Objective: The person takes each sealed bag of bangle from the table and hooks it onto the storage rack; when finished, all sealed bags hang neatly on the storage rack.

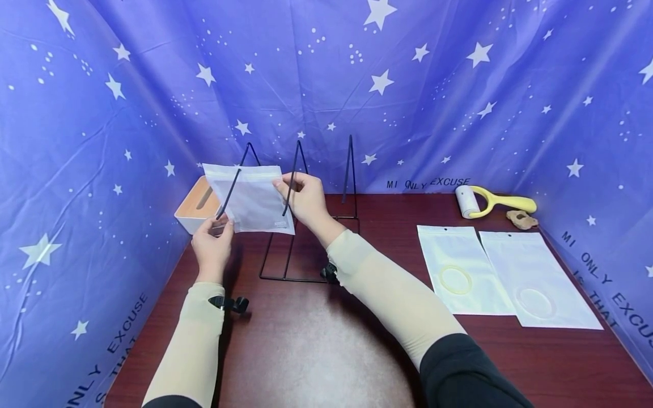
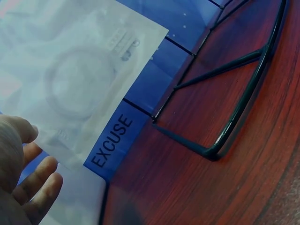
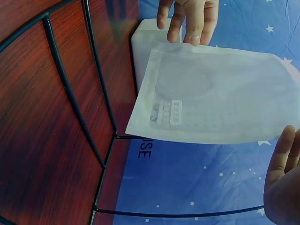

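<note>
A white translucent zip pouch [image 1: 257, 198] is held up between the front wires of a black wire rack [image 1: 285, 279]. My left hand [image 1: 211, 249] pinches its lower left corner between thumb and fingers. At the upper right edge, my right hand [image 1: 308, 201] grips it, thumb on the near face. Two slanting rack wires cross in front of the pouch in the head view. Through the film in the left wrist view shows a faint round ring [image 2: 52, 101], near a small printed label. The right wrist view shows the pouch [image 3: 225, 93] stretched between both hands.
Behind the left hand stands a white box with a wooden slotted lid [image 1: 196, 198]. On the right lie two white pouches [image 1: 490, 300] [image 1: 566, 283], each with a ring inside. Beyond them are a yellow-handled lint roller [image 1: 510, 202] and a small brown object [image 1: 521, 220]. Starry blue curtains surround the table.
</note>
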The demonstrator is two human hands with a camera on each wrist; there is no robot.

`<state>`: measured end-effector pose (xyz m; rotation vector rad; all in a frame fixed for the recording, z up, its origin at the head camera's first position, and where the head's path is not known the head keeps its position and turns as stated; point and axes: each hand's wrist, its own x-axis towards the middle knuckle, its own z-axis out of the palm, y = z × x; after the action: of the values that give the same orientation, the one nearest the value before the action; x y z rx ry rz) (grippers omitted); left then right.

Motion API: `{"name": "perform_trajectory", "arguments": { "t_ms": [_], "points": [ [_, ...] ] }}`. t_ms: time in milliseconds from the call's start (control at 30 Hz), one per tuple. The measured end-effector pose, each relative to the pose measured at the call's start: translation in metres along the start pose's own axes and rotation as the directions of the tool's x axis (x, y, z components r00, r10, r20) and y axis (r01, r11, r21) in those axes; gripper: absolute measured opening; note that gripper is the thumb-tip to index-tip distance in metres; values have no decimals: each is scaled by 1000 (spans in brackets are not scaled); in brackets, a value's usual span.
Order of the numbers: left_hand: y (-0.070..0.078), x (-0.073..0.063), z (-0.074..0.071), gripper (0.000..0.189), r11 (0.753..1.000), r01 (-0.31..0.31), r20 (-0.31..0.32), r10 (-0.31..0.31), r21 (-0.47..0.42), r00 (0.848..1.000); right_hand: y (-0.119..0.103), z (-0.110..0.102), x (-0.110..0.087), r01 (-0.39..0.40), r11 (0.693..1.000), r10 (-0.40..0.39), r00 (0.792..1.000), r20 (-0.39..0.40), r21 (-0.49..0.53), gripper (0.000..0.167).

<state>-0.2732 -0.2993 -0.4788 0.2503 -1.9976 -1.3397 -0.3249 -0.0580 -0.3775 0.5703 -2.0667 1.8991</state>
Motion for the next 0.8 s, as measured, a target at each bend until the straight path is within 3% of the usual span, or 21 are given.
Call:
{"name": "perform_trajectory", "arguments": {
  "t_ms": [567, 800],
  "points": [
    [-3, -1, -2, 24, 1000, 12, 6, -12, -25, 1000, 6, -5, -5, 3, 1000, -3, 1000, 31, -21, 21],
    [0, -8, -13, 23, 998, -17, 13, 17, 61, 1000, 7, -5, -9, -9, 1000, 9, 999, 45, 6, 17]
  ]
}}
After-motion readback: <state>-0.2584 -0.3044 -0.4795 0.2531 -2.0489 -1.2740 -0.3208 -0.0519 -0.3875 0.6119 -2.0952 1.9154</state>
